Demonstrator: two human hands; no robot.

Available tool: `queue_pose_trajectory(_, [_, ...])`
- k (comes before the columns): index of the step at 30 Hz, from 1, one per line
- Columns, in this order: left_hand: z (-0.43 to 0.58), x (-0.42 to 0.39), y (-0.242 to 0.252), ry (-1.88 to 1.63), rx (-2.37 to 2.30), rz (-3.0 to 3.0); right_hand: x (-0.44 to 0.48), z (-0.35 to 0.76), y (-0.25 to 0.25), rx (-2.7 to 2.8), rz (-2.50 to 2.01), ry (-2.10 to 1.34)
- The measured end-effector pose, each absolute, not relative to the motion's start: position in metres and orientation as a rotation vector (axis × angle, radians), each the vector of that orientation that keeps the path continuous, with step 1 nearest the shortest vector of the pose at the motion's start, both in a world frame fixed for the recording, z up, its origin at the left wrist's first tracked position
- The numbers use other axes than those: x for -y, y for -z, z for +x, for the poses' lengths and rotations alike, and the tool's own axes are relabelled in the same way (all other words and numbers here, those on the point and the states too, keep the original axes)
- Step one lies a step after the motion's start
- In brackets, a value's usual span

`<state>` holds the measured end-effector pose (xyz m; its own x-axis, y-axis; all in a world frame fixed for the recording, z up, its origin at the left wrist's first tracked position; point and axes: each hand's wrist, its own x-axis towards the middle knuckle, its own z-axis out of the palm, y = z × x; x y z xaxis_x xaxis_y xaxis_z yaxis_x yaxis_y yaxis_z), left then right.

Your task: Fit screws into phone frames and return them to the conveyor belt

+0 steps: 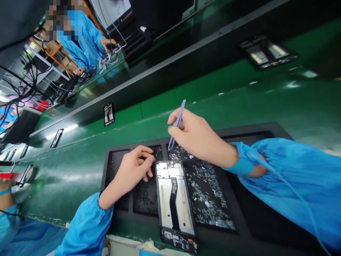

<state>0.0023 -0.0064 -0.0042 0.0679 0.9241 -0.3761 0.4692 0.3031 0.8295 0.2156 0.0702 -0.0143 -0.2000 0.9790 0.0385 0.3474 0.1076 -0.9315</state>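
My right hand (195, 133) grips a pair of purple tweezers (179, 119), their tips pointing down over small parts in a black tray. Just below the tips lies an opened phone (174, 202), its back off, with a black flex cable down the middle and silvery plates at the top. My left hand (135, 163) hovers beside the phone's upper left corner, fingers curled and thumb against the index finger; whatever may be between them is too small to make out. Under both hands is the black compartmented tray (106, 170), with many tiny clear and silvery pieces (207, 188) to the phone's right.
On the green bench (71, 177) and the conveyor strip behind it lie more opened phones, one at the far right (268, 51) and one behind my left hand (108, 114). A co-worker (85, 35) handles cables across the line. Another person's sleeve (9, 220) shows at left.
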Motion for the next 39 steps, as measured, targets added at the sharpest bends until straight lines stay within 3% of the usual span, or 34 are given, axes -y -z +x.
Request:
queue_pose_trajectory(4, [0.021, 0.073, -0.001, -0.841, -1.905, 1.740, -0.074, 0.216, 0.017, 1.575, -1.290, -1.124])
queue_pose_trajectory(7, [0.061, 0.126, 0.021, -0.842, -1.921, 2.049, -0.076, 0.214, 0.020, 1.539, -1.267, -1.133])
queue_pose_trajectory(11, [0.107, 0.155, 0.050, -0.945, -2.158, 1.774, -0.083, 0.222, 0.014, 1.619, -1.243, -1.162])
queue_pose_trajectory(14, [0.106, 0.149, 0.044, -1.093, -2.085, 1.639, -0.081, 0.243, 0.002, 1.798, -1.185, -1.214])
queue_pose_trajectory(17, [0.077, 0.118, 0.018, -1.120, -1.905, 1.627, -0.062, 0.269, -0.003, 1.903, -1.090, -1.283])
queue_pose_trajectory(20, [0.043, 0.053, -0.002, -1.059, -1.848, 1.724, -0.036, 0.287, 0.006, 1.986, -1.062, -1.081])
queue_pose_trajectory(24, [0.027, -0.065, 0.007, -1.039, -1.947, 1.937, -0.011, 0.298, 0.024, 1.935, -1.120, -1.127])
queue_pose_trajectory(26, [0.031, -0.120, 0.022, -1.004, -2.012, 1.926, -0.002, 0.300, 0.029, 2.027, -1.057, -0.896])
queue_pose_trajectory(30, [0.043, -0.193, 0.052, -0.939, -2.063, 1.862, 0.020, 0.300, 0.025, 2.448, -0.546, -0.063])
queue_pose_trajectory(33, [0.042, -0.217, 0.069, -0.867, -2.094, 1.869, 0.033, 0.297, 0.022, 2.601, -0.358, 0.213])
queue_pose_trajectory(36, [0.042, -0.222, 0.082, -0.879, -2.076, 1.885, 0.038, 0.295, 0.023, 2.649, -0.305, 0.185])
queue_pose_trajectory(39, [0.046, -0.217, 0.085, -0.886, -2.025, 1.928, 0.032, 0.295, 0.027, 2.530, -0.480, -0.082])
